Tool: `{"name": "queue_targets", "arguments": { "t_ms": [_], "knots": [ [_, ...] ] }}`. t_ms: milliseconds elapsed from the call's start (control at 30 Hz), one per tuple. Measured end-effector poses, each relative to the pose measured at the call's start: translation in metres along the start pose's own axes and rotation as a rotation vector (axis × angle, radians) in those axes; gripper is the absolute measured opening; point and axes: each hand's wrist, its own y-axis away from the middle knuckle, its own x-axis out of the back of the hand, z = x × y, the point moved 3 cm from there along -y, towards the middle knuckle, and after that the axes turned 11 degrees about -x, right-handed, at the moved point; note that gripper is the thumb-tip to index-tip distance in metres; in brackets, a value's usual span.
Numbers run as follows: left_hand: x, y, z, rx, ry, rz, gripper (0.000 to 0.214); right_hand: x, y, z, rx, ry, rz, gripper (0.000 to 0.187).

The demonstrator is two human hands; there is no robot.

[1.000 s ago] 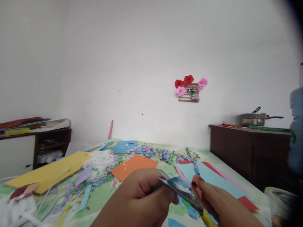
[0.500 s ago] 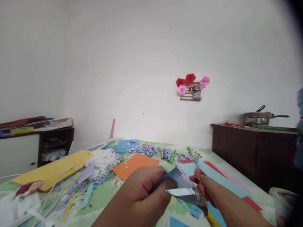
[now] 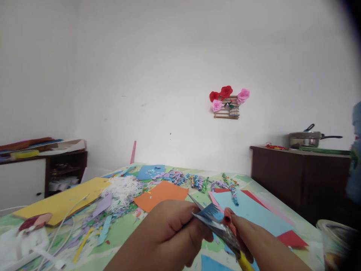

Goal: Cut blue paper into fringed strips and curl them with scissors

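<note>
- Left hand (image 3: 175, 233): thumb and forefinger pinch the fringed blue paper (image 3: 211, 211), holding it above the table between the hands; a firm pinch close behind the slits should stop it bending.
- Right hand (image 3: 249, 235): fingers curl around the handles of the scissors (image 3: 221, 229) (which finger sits in which loop cannot be told); the blades stand apart at the paper.
- Cutting technique: short, evenly spaced snips, ending before the pinched edge, would probably keep the fringe in one piece; the left fingertips are near the blades and best kept behind them.
- Near surroundings: a blue scrap (image 3: 213, 264) lies below the hands, a plastic cup (image 3: 328, 241) to the right, a white cable (image 3: 66, 222) to the left.
- Middle ground: a light-blue sheet (image 3: 254, 216), an orange sheet (image 3: 162, 196) and white shreds (image 3: 124, 192) crowd the table, leaving little room for setting work down.
- Far edge: curled strips (image 3: 199, 183) lie loose, apart from the cutting.
</note>
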Motion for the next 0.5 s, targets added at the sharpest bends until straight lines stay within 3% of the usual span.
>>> {"name": "queue_targets", "arguments": {
  "t_ms": [200, 400, 500],
  "knots": [
    [0.002, 0.002, -0.006, 0.168, 0.228, -0.045, 0.016, -0.01, -0.002, 0.001, 0.002, 0.036, -0.024, 0.05],
    [0.004, -0.003, -0.015, 0.222, 0.299, -0.114, 0.015, -0.006, -0.004, 0.0, -0.054, -0.082, -0.079, 0.052],
    [0.003, -0.006, -0.02, 0.217, 0.307, -0.132, 0.016, -0.002, -0.004, -0.002, -0.056, -0.129, -0.037, 0.047]
  ]
}}
